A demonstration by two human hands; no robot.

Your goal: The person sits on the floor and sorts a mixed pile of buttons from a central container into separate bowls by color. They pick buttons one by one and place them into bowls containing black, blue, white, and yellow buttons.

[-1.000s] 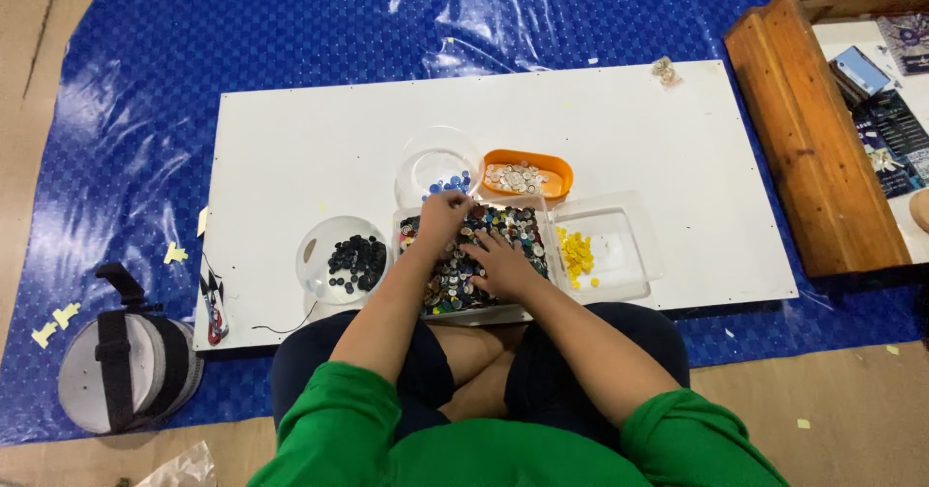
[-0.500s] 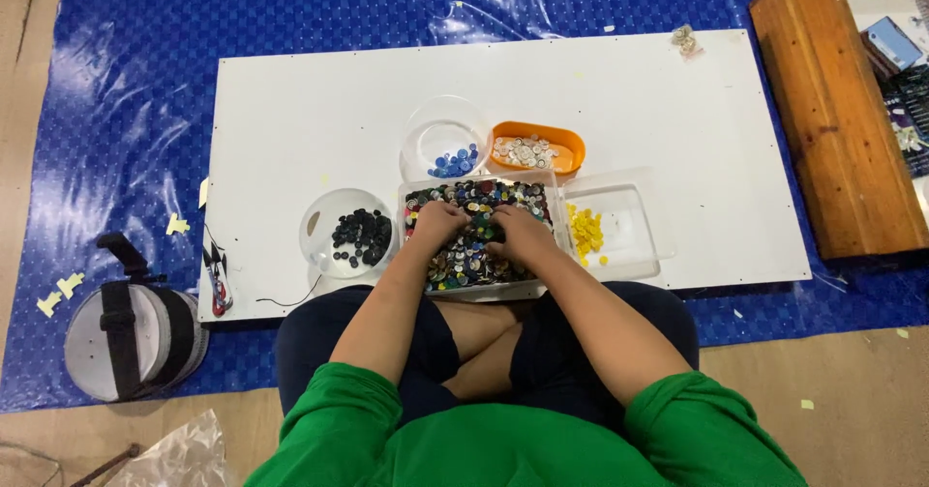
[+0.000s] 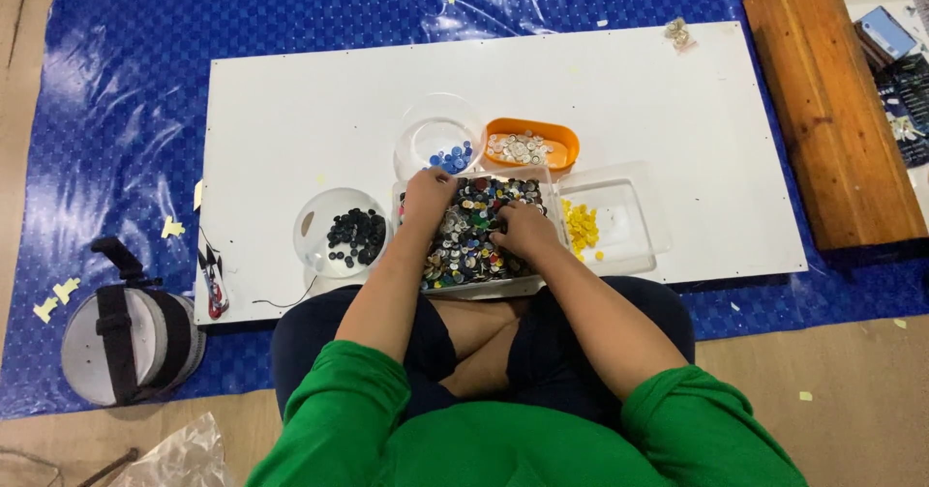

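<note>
Hands [image 3: 431,195] in tray [image 3: 471,287] of mixed buttons [image 3: 471,240]

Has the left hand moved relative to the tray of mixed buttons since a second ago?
Yes, slightly. The left hand has drawn back from the tray's far edge, nearer the person, onto the mixed buttons.

My left hand [image 3: 428,195] and right hand [image 3: 523,234] cover part of the tray of mixed buttons [image 3: 474,231], so I can't tell whether either holds one. The buttons are too small to make out singly. The wooden box [image 3: 832,100] runs off the right edge, its contents blurred.
</note>
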